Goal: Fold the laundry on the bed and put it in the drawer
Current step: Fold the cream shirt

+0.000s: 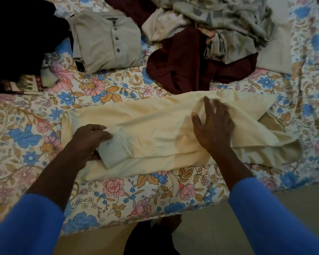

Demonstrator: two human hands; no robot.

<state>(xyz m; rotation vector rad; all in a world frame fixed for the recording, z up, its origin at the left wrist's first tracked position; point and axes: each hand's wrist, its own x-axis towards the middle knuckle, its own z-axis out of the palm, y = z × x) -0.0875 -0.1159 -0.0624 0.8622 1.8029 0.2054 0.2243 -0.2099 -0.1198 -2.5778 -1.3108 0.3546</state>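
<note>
**Cream garment mid-fold on the bed**

The left hand point(89, 138) pinches the pale cuff point(116, 148). A tug there could drag the cream garment point(155, 118) askew. The right hand point(214, 126), fingers spread flat, could press in wrinkles (the right end lies bunched). The garment lies across the bed point(136, 190) near its edge, under both hands.

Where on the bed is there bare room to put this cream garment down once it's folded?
Bare sheet lies left of the cream garment, and in the strip between it and the grey buttoned shirt. The far right is crowded: a maroon garment under a patterned heap.
</note>
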